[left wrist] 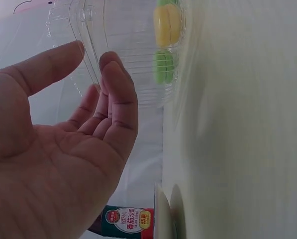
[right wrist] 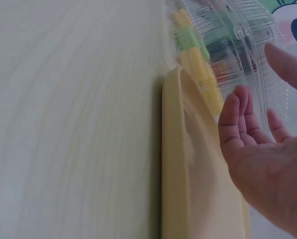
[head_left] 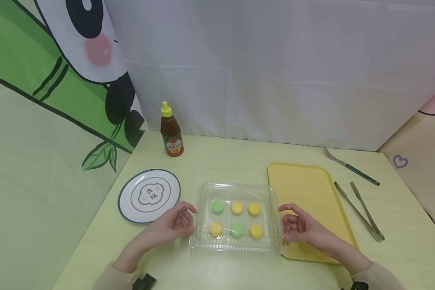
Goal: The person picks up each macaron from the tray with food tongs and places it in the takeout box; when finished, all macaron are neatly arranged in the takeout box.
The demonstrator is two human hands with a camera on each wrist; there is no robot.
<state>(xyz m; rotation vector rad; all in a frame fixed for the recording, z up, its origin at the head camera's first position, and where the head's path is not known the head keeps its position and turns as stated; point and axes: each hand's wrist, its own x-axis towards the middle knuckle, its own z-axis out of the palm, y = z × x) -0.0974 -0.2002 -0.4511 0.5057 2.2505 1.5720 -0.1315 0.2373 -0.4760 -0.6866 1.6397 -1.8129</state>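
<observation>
A clear plastic clamshell box (head_left: 235, 246) sits in the middle of the table, with several toy-like macarons in it, green (head_left: 217, 206) and yellow (head_left: 254, 209), in two rows. My left hand (head_left: 174, 222) is at the box's left side, thumb and fingers apart, the fingertips right at its rim. That rim passes close by the thumb and index tips in the left wrist view. At the opposite side is my right hand (head_left: 302, 226), its fingers loosely bent and their tips near the box's edge. A gap shows between thumb and fingers in the right wrist view.
A yellow tray (head_left: 304, 181) lies to the right, its left edge overlapped by the box. Beyond it are tongs (head_left: 366, 213) and a fork (head_left: 348, 166). On the left are a white plate (head_left: 134, 201) with a blue rim and a red sauce bottle (head_left: 171, 135).
</observation>
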